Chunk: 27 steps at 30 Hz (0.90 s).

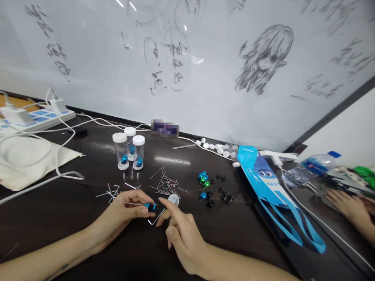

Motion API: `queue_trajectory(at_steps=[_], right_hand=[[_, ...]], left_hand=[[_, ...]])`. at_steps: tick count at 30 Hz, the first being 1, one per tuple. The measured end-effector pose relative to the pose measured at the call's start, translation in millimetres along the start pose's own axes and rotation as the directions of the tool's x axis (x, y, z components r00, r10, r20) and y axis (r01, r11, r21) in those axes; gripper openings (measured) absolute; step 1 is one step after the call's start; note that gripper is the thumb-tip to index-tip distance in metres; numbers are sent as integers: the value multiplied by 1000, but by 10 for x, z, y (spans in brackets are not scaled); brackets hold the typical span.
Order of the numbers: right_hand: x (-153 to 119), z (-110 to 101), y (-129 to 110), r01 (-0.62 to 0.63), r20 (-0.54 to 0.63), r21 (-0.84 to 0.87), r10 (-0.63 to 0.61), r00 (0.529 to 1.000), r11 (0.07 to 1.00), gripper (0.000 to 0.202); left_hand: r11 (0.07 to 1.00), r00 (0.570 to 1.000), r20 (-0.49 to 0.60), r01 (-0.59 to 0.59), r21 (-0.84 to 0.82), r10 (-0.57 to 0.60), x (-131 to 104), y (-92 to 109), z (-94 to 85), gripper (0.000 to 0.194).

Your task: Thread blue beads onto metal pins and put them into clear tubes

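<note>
At the left, bent metal keys (111, 194) lie crossed on the bench (73, 207); lifting one may drag others along. Beyond the left hand (129, 208), three capped tubes (138, 153) stand upright and close together; a knock to one could topple its neighbours. The left hand pinches the blue-and-black part (150, 207) between thumb and fingertips; a narrow grip of this kind may slip. A thin wire (131, 203) crosses that hand, and a snag on it could twist the part. The right hand (184, 230) is open, index fingertip near the part; contact cannot be confirmed. A misdirected push could dislodge the part. Farther right, loose blue and green pieces (202, 177) could scatter if a forearm sweeps across.
</note>
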State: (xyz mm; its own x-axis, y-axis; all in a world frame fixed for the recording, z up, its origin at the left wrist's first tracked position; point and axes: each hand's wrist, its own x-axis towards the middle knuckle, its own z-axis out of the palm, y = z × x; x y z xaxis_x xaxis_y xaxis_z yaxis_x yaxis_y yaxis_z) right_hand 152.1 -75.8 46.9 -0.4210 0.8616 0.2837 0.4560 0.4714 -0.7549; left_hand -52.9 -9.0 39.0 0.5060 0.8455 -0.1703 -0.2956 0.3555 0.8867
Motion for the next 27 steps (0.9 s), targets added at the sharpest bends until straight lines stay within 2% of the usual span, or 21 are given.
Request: queue_trajectory(at_steps=[11, 27], right_hand=[[-9, 8, 5, -13, 5, 10, 13, 1000, 1000, 53], [-7, 16, 17, -17, 1, 12, 17, 1000, 1000, 57]], left_hand=[[1000, 1000, 10, -1, 3, 1, 3, -14, -15, 15], [1000, 1000, -10, 8, -8, -8, 8, -2, 4, 16]])
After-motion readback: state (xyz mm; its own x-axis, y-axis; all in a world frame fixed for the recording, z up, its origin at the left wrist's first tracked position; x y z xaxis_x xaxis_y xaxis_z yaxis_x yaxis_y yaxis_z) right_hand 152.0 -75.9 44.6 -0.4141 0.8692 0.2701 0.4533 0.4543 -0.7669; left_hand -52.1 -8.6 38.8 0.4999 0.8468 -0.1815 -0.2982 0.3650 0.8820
